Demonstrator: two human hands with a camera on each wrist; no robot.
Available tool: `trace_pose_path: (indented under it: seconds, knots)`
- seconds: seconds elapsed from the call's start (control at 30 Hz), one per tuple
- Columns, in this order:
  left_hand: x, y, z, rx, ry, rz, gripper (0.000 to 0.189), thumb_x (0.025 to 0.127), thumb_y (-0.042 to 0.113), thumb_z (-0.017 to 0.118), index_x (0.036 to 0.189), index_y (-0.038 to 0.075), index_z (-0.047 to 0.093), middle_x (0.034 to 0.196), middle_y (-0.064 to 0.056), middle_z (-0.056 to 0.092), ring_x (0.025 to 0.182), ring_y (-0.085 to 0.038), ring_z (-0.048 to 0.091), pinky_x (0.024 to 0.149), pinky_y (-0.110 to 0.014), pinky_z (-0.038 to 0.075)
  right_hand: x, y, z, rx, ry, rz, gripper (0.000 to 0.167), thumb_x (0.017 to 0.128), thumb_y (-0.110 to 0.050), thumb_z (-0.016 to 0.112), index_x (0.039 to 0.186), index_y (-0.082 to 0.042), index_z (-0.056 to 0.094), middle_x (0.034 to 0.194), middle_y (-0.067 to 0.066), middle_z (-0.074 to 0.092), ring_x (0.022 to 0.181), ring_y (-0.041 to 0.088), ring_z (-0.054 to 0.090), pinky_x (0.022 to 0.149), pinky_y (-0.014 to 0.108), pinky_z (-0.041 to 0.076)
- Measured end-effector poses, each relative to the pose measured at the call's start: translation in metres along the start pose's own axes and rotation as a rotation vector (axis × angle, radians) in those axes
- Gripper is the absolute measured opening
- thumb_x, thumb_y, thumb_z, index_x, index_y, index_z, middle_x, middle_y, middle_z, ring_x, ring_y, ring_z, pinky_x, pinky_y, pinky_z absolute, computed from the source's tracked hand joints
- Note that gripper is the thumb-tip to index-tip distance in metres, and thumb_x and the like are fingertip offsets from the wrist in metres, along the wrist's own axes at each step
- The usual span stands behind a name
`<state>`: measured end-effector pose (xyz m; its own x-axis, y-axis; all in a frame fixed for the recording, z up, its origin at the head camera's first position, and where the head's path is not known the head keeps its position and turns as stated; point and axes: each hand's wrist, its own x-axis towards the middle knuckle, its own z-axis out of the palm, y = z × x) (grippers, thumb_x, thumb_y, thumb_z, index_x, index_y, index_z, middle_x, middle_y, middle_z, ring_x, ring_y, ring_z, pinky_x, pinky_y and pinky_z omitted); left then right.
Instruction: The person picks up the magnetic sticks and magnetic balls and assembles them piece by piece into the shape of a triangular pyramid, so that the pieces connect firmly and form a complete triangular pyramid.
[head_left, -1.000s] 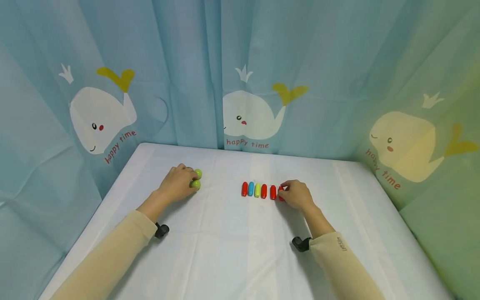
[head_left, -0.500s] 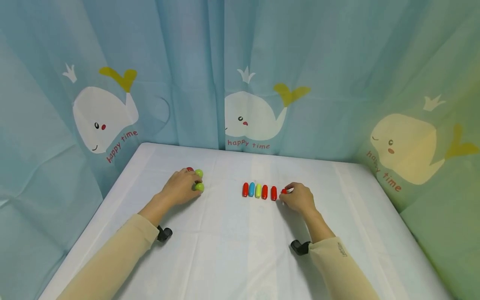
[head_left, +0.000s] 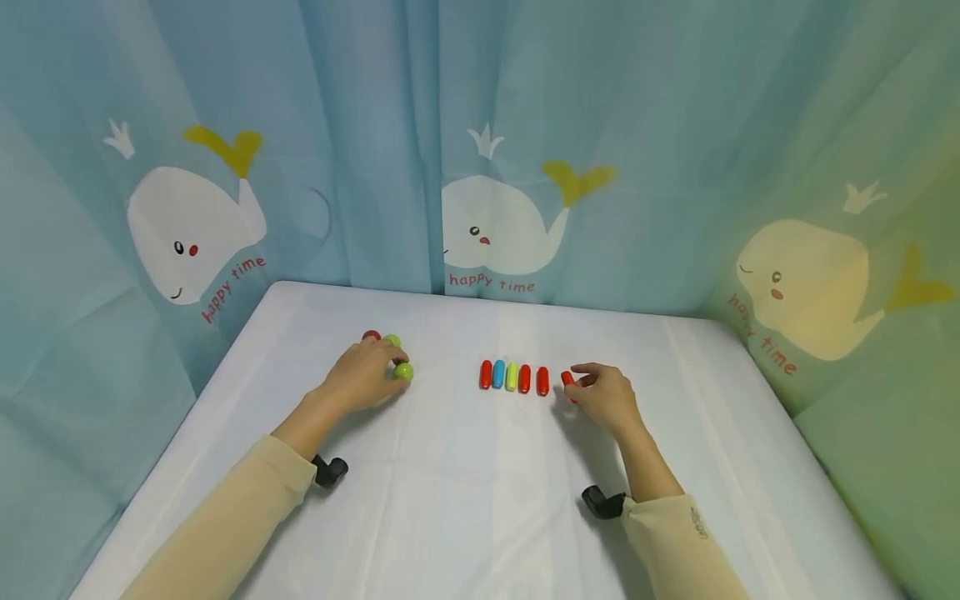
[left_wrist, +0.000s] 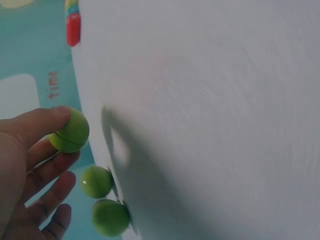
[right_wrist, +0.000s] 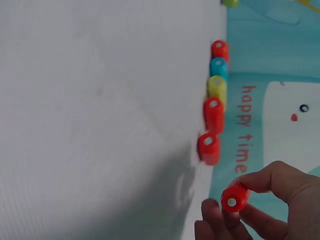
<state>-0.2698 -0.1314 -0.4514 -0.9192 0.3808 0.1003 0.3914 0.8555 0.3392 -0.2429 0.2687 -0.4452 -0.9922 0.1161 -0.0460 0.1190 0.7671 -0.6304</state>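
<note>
Capsule (head_left: 567, 378), red, sits pinched between the thumb and fingers of the right hand (head_left: 609, 397), just right of five coloured capsules (head_left: 512, 377) lined up on the white-covered bench (head_left: 450, 500). Farther left, the left hand (head_left: 358, 377) grips a green ball (left_wrist: 75, 132); beyond it lie another green ball (head_left: 392, 339) and a red-topped ball (head_left: 371, 335). Whale-print curtains (head_left: 660, 250) hang at the far side.

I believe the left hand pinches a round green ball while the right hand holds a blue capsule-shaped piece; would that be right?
The capsule-shaped piece in the right hand is red, not blue, as the right wrist view shows; the rest is right.
</note>
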Motion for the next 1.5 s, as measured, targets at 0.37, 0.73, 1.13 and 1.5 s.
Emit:
trace_pose_path:
  seconds: [0.37, 0.73, 1.13, 1.5]
  knots:
    - [-0.004, 0.012, -0.001, -0.118, -0.010, -0.016, 0.042, 0.093, 0.033, 0.077, 0.129, 0.013, 0.070, 0.124, -0.005, 0.068, 0.116, -0.024, 0.063, 0.101, -0.046, 0.052, -0.009, -0.014, 0.006, 0.053, -0.059, -0.056, 0.043, 0.092, -0.018, 0.075, 0.131, -0.003, 0.069, 0.111, 0.016, 0.071, 0.090, 0.024, 0.067, 0.067, 0.027, 0.050]
    - [-0.009, 0.028, 0.008, -0.234, 0.004, -0.015, 0.038, 0.092, 0.029, 0.079, 0.126, 0.013, 0.071, 0.122, -0.003, 0.069, 0.110, -0.024, 0.065, 0.095, -0.043, 0.055, -0.016, -0.030, 0.017, 0.075, -0.133, -0.130, 0.035, 0.093, -0.017, 0.076, 0.125, -0.004, 0.072, 0.118, 0.014, 0.072, 0.099, 0.026, 0.070, 0.073, 0.028, 0.054]
    - [-0.012, 0.052, 0.017, -0.301, 0.019, -0.006, 0.035, 0.092, 0.027, 0.080, 0.124, 0.017, 0.072, 0.116, 0.004, 0.068, 0.111, -0.019, 0.066, 0.098, -0.040, 0.054, -0.028, -0.053, 0.032, 0.101, -0.224, -0.258, 0.024, 0.090, -0.016, 0.080, 0.114, -0.012, 0.078, 0.099, 0.004, 0.074, 0.092, 0.021, 0.068, 0.071, 0.030, 0.052]
    - [-0.012, 0.067, 0.022, -0.358, 0.045, 0.043, 0.032, 0.090, 0.028, 0.082, 0.120, 0.018, 0.073, 0.111, 0.006, 0.069, 0.105, -0.015, 0.067, 0.094, -0.038, 0.054, -0.031, -0.063, 0.044, 0.144, -0.265, -0.347, 0.022, 0.089, -0.013, 0.082, 0.110, -0.017, 0.078, 0.098, 0.000, 0.074, 0.089, 0.017, 0.068, 0.078, 0.033, 0.055]
